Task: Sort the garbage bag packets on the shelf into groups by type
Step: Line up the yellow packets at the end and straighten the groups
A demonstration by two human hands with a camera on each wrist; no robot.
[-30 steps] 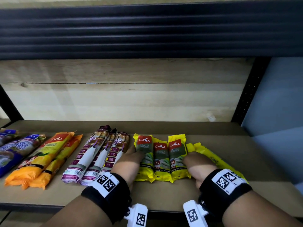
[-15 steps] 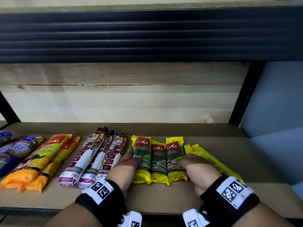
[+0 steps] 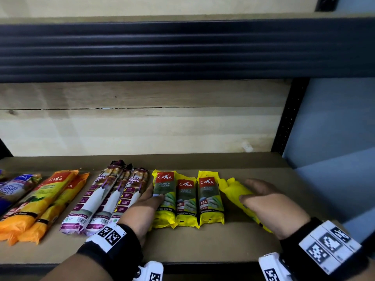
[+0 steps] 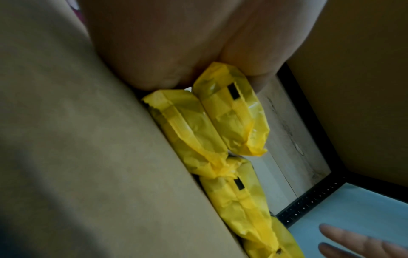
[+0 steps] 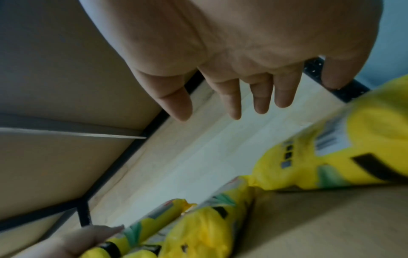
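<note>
Three yellow CASA packets (image 3: pixel 186 199) lie side by side on the shelf board (image 3: pixel 203 246). My left hand (image 3: pixel 142 207) lies against the left side of this row, its thumb resting on the leftmost packet (image 3: pixel 165 179). A fourth yellow packet (image 3: pixel 233 187) lies tilted to the right of the row. My right hand (image 3: pixel 267 201) sits over it, thumb on its near side. In the right wrist view the right hand's fingers (image 5: pixel 232 97) are straight and spread, with that packet (image 5: pixel 364 148) below them. The left wrist view shows the palm (image 4: pixel 165 43) against the yellow packets (image 4: pixel 232 113).
Three purple-and-white drawstring packets (image 3: pixel 105 199) lie left of my left hand, then orange packets (image 3: pixel 40 203) and a blue one (image 3: pixel 12 189). A black shelf beam (image 3: pixel 182 51) hangs overhead. A black upright (image 3: pixel 288 118) stands at the right, before a wooden back panel (image 3: pixel 142 128).
My right hand has left the right side of the three-packet row and moved right, over the tilted fourth yellow packet. The left hand stays at the row's left side.
</note>
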